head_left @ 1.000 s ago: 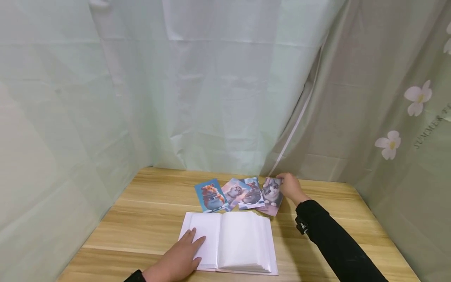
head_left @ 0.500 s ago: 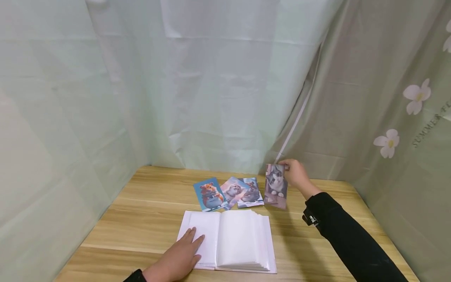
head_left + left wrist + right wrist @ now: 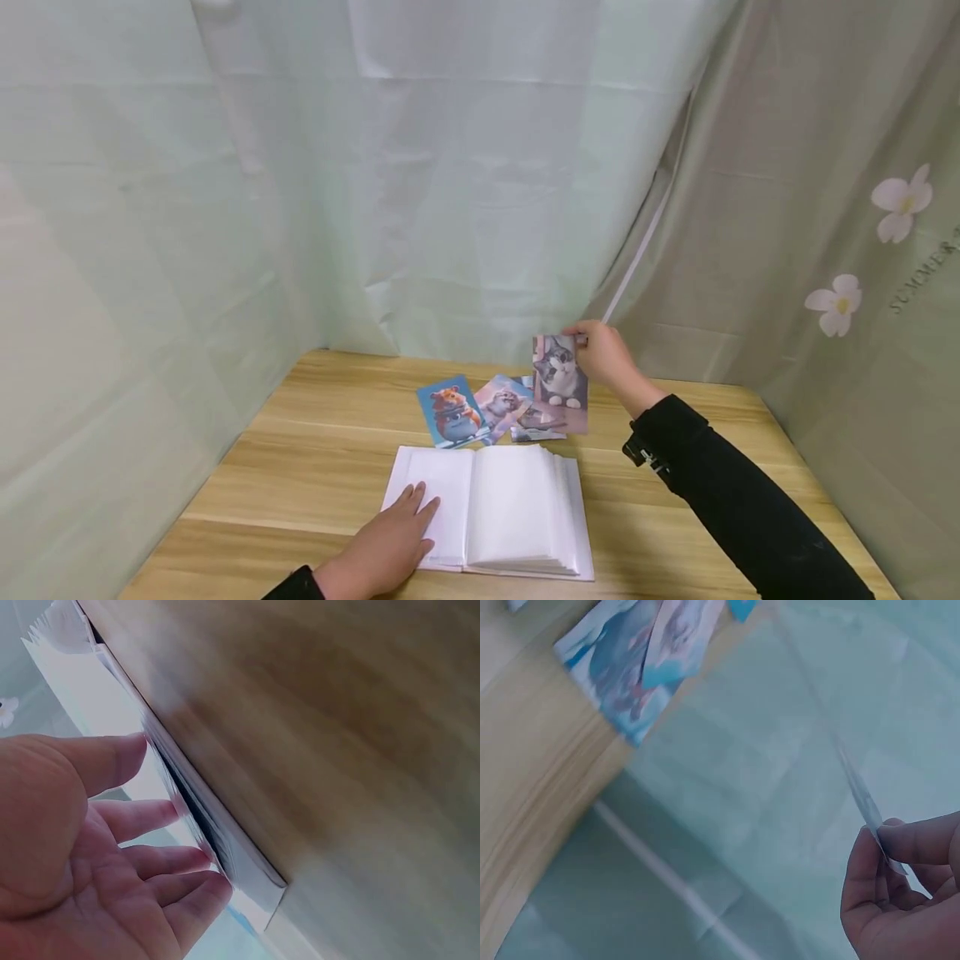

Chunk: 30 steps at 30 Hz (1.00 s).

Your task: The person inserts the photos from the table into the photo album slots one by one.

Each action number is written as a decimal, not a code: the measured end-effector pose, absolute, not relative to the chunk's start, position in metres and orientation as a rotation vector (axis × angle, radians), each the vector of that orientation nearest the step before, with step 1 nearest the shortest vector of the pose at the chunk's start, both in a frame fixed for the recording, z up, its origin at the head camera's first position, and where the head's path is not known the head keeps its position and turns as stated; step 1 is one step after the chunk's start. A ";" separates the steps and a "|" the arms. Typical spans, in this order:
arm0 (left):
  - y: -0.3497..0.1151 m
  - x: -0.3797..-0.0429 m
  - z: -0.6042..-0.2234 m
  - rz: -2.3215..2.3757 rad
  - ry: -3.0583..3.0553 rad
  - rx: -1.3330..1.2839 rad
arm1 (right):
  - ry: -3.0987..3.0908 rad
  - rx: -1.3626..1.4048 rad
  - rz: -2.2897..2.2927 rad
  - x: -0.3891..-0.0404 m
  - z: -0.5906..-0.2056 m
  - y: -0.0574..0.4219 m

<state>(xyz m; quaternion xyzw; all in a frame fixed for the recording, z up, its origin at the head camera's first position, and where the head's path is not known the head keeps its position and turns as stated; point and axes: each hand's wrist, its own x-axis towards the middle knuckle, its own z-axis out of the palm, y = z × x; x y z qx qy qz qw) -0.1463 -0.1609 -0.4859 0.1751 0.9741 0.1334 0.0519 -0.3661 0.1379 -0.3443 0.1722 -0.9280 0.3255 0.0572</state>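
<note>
An open photo album (image 3: 512, 504) with white pages lies near the front of the table. My left hand (image 3: 384, 537) rests on its left page with the fingers extended; in the left wrist view the fingertips meet the page edges (image 3: 196, 806). Held upright above the table is a photo card of a grey and white cat (image 3: 557, 375). My right hand (image 3: 606, 357) pinches it by its upper right edge, between thumb and fingers. The right wrist view shows this card (image 3: 861, 791) almost edge-on.
Behind the album lie a hamster card (image 3: 453, 412), a pink and blue kitten card (image 3: 501, 404) and a further animal card (image 3: 538, 434), partly covered by the raised one. Pale curtains (image 3: 465, 208) enclose the wooden table (image 3: 262, 492) at the back and sides.
My right hand has lifted the cat card off the table, tilted it upright and carried it left, over the other cards. My left hand stays on the album page.
</note>
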 end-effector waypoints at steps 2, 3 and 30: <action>-0.161 -0.146 -0.485 0.391 2.961 0.531 | -2.799 0.540 1.039 -0.366 -0.347 0.129; -0.160 -0.147 -0.484 0.386 2.961 0.533 | -2.791 0.547 1.077 -0.367 -0.349 0.125; -0.153 -0.146 -0.495 0.172 3.044 0.638 | -2.206 -0.217 2.341 -0.373 -0.445 0.016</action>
